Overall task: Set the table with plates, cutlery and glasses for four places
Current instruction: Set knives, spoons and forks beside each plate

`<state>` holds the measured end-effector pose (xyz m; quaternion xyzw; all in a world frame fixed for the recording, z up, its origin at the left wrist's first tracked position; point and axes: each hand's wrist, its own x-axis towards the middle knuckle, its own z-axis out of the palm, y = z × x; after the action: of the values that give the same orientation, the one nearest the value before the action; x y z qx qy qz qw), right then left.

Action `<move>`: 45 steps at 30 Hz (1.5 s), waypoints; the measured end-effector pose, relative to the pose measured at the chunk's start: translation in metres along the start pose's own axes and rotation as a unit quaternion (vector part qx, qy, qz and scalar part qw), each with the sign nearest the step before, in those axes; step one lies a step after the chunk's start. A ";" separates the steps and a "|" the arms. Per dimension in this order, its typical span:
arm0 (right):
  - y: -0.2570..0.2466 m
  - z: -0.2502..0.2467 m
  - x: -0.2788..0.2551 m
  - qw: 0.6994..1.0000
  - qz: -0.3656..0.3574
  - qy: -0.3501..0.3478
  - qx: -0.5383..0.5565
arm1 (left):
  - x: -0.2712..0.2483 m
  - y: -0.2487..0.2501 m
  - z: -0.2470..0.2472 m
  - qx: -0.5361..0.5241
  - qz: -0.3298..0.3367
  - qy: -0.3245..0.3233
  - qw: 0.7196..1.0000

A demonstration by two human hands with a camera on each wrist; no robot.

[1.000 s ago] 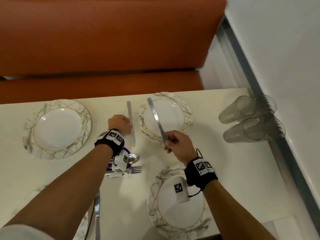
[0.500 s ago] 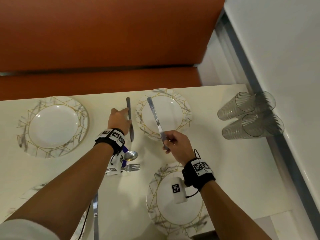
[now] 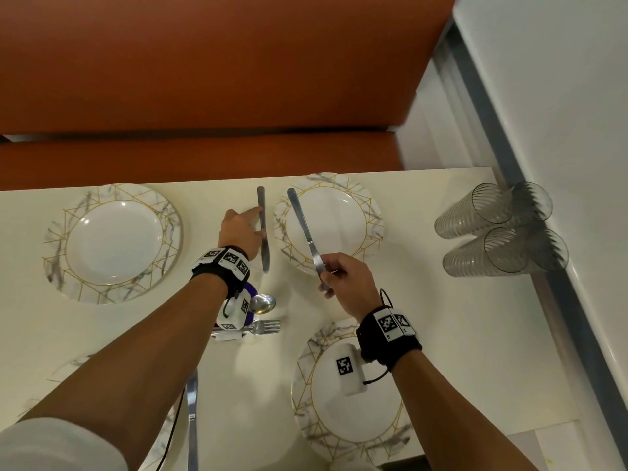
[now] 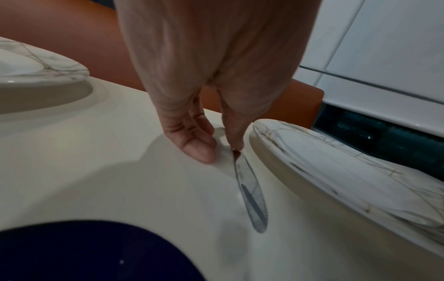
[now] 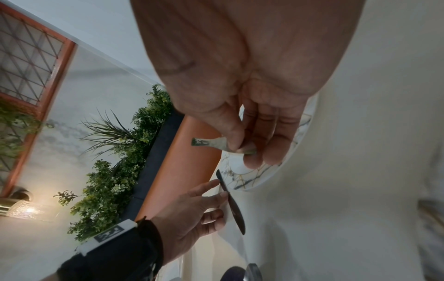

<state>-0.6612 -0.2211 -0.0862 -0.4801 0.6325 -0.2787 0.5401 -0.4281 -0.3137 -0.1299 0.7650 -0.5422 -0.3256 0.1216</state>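
My left hand [image 3: 255, 222] rests with straight fingers against a knife [image 3: 262, 232] lying on the table just left of the far right plate [image 3: 365, 202]. In the left wrist view a fingertip touches the knife [image 4: 250, 192] at its handle, with the thumb apart from it. My right hand [image 3: 331, 273] pinches a second knife [image 3: 302, 226] by its handle and holds it slanted above that plate; the right wrist view shows the pinched handle [image 5: 206, 143]. Another plate [image 3: 163, 205] sits at the far left, and a third [image 3: 306, 419] near me on the right.
Several clear glasses [image 3: 496, 229] lie on their sides at the table's right edge by the wall. A spoon [image 3: 263, 303] and a fork [image 3: 266, 326] lie mid-table beside a dark blue object [image 4: 96, 251]. Another knife [image 3: 192, 419] lies near me. An orange bench runs behind the table.
My left hand moved the knife toward the table's far edge beside the plate, and its fingers straightened along it. My right hand kept its knife over the plate.
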 end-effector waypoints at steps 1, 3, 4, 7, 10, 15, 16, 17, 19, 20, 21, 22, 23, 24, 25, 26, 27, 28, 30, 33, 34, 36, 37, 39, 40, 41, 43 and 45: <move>-0.001 0.001 0.000 1.000 -0.001 0.000 0.000 | 0.000 -0.001 0.000 -0.004 0.003 0.002 1.000; -0.002 0.002 0.001 1.000 -0.005 0.000 0.003 | -0.001 -0.002 0.000 -0.007 0.014 0.008 1.000; -0.002 0.003 0.001 1.000 -0.007 -0.002 0.003 | -0.002 -0.003 0.000 -0.006 0.017 0.008 1.000; -0.001 0.005 0.001 1.000 -0.004 -0.007 0.002 | -0.003 -0.005 0.002 0.003 0.021 0.006 1.000; -0.001 0.005 0.001 1.000 -0.007 -0.009 0.000 | -0.003 -0.004 0.003 0.008 0.015 0.007 1.000; 0.001 0.003 0.003 1.000 -0.009 -0.011 -0.003 | -0.005 -0.003 0.000 -0.013 0.021 0.007 1.000; 0.000 0.004 0.003 1.000 -0.009 -0.012 -0.005 | -0.007 -0.004 -0.003 -0.019 0.032 0.010 0.999; -0.001 0.005 0.004 1.000 -0.008 -0.014 -0.007 | -0.010 -0.006 -0.005 -0.024 0.045 0.015 0.999; -0.005 0.012 0.006 1.000 -0.011 -0.018 -0.013 | -0.017 -0.010 -0.014 -0.048 0.063 0.023 0.997; -0.008 0.018 0.008 0.999 -0.016 -0.019 -0.023 | -0.023 -0.012 -0.020 -0.073 0.057 0.020 0.995; -0.012 0.025 0.009 0.999 -0.023 -0.020 -0.033 | -0.029 -0.013 -0.026 -0.102 0.050 0.011 0.993; -0.017 0.033 0.011 0.999 -0.028 -0.025 -0.038 | -0.036 -0.014 -0.032 -0.132 0.050 0.002 0.990; -0.023 0.042 0.012 0.998 -0.034 -0.032 -0.036 | -0.043 -0.014 -0.038 -0.160 0.053 -0.004 0.986; -0.027 0.054 0.014 0.998 -0.039 -0.039 -0.031 | -0.052 -0.015 -0.045 -0.188 0.055 -0.007 0.981; -0.032 0.065 0.015 0.998 -0.043 -0.044 -0.028 | -0.060 -0.015 -0.051 -0.216 0.054 -0.007 0.975; -0.037 0.078 0.015 0.997 -0.047 -0.047 -0.027 | -0.067 -0.016 -0.058 -0.241 0.051 -0.004 0.969; -0.041 0.092 0.014 0.997 -0.049 -0.048 -0.028 | -0.073 -0.020 -0.063 -0.260 0.046 -0.001 0.965; -0.043 0.105 0.012 0.997 -0.051 -0.049 -0.029 | -0.080 -0.025 -0.069 -0.275 0.040 0.003 0.961; -0.050 0.132 0.005 0.996 -0.066 -0.046 -0.038 | -0.089 -0.040 -0.081 -0.295 0.031 0.015 0.955; -0.063 0.170 -0.015 0.995 -0.090 -0.046 -0.023 | -0.100 -0.074 -0.105 -0.326 0.015 0.027 0.945; -0.069 0.183 -0.022 0.994 -0.093 -0.050 -0.016 | -0.103 -0.088 -0.115 -0.339 0.011 0.027 0.940; -0.079 0.211 -0.036 0.994 -0.091 -0.060 -0.008 | -0.109 -0.115 -0.137 -0.356 0.007 0.024 0.934; -0.083 0.225 -0.043 0.995 -0.082 -0.064 -0.006 | -0.111 -0.128 -0.148 -0.358 0.007 0.024 0.933; -0.089 0.253 -0.056 0.996 -0.055 -0.073 -0.012 | -0.113 -0.155 -0.174 -0.352 0.004 0.034 0.935; -0.090 0.266 -0.060 0.996 -0.047 -0.079 -0.014 | -0.111 -0.169 -0.187 -0.346 0.003 0.039 0.937; -0.091 0.279 -0.065 0.995 -0.047 -0.083 -0.013 | -0.107 -0.182 -0.201 -0.336 -0.001 0.042 0.941; -0.090 0.300 -0.073 0.996 -0.043 -0.079 -0.008 | -0.095 -0.215 -0.223 -0.313 -0.018 0.052 0.948; -0.086 0.315 -0.078 0.997 -0.035 -0.068 -0.010 | -0.080 -0.247 -0.241 -0.283 -0.041 0.057 0.956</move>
<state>-0.3389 -0.1308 -0.0609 -0.5252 0.5799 -0.2573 0.5672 -0.1074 -0.1866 -0.0510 0.7379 -0.3882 -0.4262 0.3509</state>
